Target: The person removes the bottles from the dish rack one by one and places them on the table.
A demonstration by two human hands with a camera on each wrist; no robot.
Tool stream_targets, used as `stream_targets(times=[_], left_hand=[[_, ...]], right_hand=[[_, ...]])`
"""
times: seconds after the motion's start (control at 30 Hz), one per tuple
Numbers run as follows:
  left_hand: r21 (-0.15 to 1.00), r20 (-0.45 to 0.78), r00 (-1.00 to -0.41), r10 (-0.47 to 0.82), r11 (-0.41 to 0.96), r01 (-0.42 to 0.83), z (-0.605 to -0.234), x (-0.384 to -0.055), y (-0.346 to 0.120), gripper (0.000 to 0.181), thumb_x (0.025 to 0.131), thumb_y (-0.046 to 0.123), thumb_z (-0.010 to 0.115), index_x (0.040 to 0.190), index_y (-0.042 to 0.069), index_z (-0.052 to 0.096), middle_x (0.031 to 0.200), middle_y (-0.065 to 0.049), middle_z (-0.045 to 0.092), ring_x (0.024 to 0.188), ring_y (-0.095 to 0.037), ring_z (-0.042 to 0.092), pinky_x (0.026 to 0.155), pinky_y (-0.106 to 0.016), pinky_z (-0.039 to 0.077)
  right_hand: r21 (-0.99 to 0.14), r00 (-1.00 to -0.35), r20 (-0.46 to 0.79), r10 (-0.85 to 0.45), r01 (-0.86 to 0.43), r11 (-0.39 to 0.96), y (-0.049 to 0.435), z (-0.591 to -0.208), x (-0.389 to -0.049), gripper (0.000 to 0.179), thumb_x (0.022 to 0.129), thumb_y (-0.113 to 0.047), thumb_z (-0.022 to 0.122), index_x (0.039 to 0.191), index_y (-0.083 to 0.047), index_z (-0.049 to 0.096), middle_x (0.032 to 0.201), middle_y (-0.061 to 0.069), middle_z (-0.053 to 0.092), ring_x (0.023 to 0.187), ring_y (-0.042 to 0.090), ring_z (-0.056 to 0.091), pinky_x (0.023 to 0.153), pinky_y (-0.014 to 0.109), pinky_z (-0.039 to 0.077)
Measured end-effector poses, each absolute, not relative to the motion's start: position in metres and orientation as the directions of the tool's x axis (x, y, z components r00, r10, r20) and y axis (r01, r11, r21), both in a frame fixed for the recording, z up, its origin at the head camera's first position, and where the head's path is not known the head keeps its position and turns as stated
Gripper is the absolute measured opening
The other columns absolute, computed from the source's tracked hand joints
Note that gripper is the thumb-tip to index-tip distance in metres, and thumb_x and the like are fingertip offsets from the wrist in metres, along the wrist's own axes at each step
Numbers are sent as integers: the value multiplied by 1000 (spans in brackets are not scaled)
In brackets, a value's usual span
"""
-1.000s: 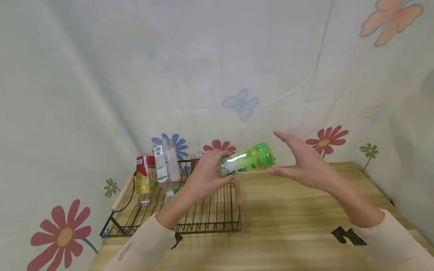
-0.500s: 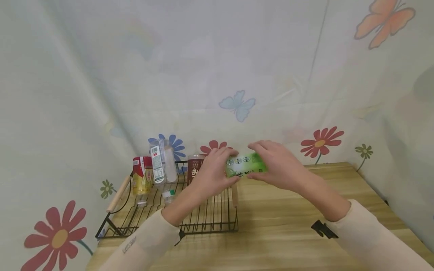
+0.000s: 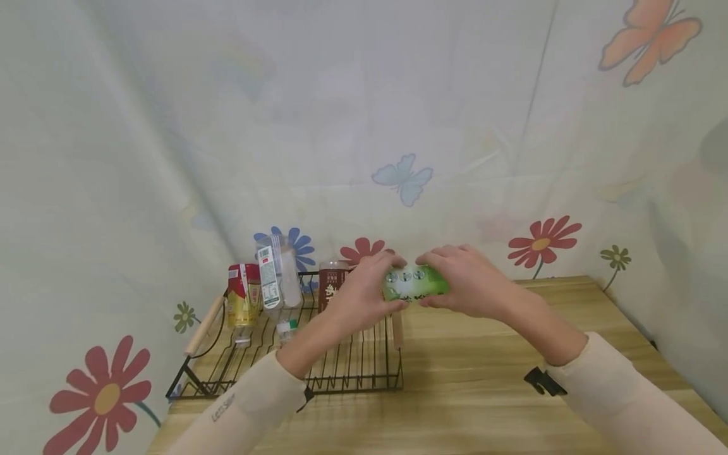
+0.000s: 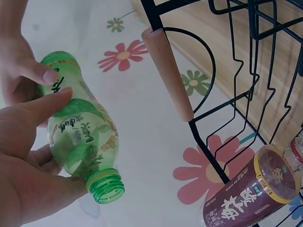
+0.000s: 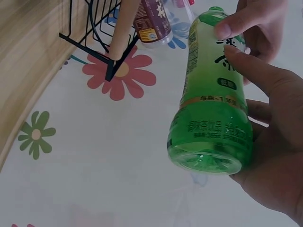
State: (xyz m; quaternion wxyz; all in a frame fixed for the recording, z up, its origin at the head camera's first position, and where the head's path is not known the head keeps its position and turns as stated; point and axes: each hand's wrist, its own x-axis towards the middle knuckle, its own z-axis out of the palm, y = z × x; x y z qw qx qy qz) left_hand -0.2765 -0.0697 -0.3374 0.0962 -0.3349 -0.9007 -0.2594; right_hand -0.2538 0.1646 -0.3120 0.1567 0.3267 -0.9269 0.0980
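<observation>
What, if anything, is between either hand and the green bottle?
Nothing visible: the left hand holds the green bottle toward its neck, the right hand toward its base. The wire rack stands to the left, not between them.

3 dim, softly lit views; the head view blurs print on the green bottle (image 3: pixel 414 284).

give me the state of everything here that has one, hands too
green bottle, held sideways, mouth looks uncapped
left hand, gripping it near the neck
right hand, gripping it near the base
purple-label bottle, upside down
clear bottle, upside down, tilted
red-and-gold bottle, appears upside down
wire rack, partly filled
</observation>
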Motion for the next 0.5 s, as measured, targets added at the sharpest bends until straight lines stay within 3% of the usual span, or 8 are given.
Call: stream_targets(times=[0.5], left_hand=[[395, 286, -769, 571, 661, 638, -339, -272, -65, 68, 87, 26, 91, 144, 11, 58, 138, -3, 61, 115, -20, 56, 95, -34, 55]], right_hand=[[-132, -740, 366, -565, -642, 755, 167, -323, -256, 55, 83, -30, 94, 128, -6, 71, 121, 7, 74, 103, 24, 67, 93, 53, 50]])
